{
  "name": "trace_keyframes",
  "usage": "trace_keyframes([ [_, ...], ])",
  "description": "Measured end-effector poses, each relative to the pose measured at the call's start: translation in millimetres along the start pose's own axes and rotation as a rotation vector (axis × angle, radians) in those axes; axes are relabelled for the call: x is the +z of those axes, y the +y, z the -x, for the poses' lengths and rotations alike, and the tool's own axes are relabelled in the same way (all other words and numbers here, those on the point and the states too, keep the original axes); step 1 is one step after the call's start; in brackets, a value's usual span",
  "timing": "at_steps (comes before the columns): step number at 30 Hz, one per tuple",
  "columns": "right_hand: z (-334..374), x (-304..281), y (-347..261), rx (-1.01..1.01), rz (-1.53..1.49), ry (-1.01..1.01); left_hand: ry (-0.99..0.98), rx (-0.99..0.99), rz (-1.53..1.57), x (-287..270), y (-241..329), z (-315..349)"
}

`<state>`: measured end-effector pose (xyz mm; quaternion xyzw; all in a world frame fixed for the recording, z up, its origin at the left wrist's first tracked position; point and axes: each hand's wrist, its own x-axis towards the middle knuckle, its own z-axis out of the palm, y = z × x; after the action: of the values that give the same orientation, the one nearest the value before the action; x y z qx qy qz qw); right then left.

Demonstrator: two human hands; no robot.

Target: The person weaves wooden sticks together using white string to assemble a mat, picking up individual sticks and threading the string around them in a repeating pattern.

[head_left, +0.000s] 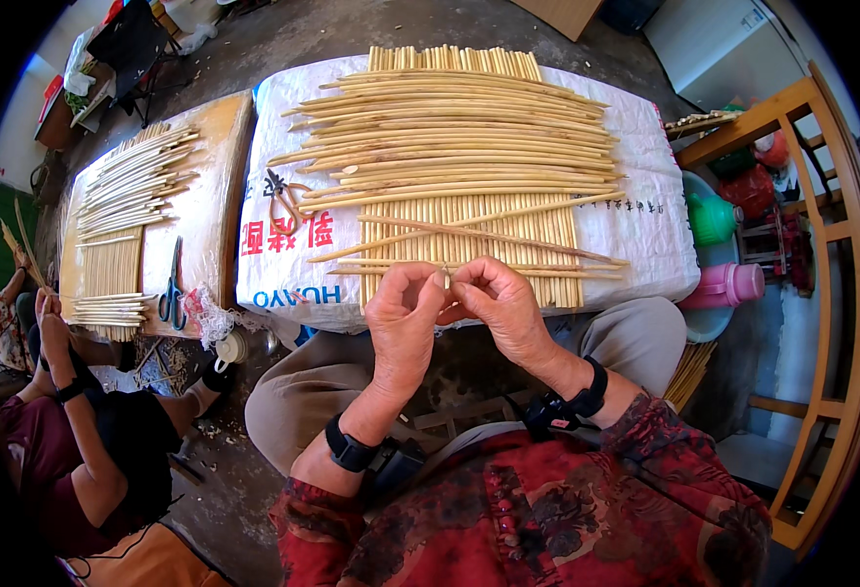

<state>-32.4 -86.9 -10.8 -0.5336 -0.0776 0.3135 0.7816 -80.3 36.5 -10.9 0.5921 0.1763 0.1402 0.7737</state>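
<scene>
Close together at the near edge of a mat of reed sticks (469,220) are my left hand (404,311) and my right hand (504,305). Thumb and fingers of both hands are pinched around a small, thin pale piece (447,279), too small to identify. Just beyond the fingertips, a couple of loose sticks (587,269) lie across the mat, and two longer ones cross each other. A thick row of long reed sticks (450,140) covers the far part. Scissors with brown handles (291,203) lie at the left of the mat.
Beneath the sticks is a table covered in white woven sacking (645,225). To the left, a second table (217,181) holds more sticks and dark scissors (173,293); a co-worker's hand (53,328) is beside it. A pink flask (728,286) and wooden frame (836,293) stand right.
</scene>
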Motion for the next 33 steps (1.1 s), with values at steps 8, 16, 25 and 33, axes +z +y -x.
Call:
trace_keyframes([
  [8, -0.8, -1.0, 1.3, -0.037, -0.033, 0.019, 0.014, -0.001, -0.053, -1.7, -0.5, 0.0],
  [16, 0.2, -0.4, 1.3, -0.017, 0.001, 0.010, 0.011, 0.050, -0.035, 2.0, 1.5, 0.2],
  [25, 0.7, 0.5, 1.9, -0.029, 0.019, 0.004, -0.003, -0.001, -0.028, -1.0, 2.8, 0.9],
  [33, 0.3, -0.6, 2.7, -0.028, 0.054, 0.016, -0.008, 0.014, -0.042, 0.7, 5.0, 1.1],
])
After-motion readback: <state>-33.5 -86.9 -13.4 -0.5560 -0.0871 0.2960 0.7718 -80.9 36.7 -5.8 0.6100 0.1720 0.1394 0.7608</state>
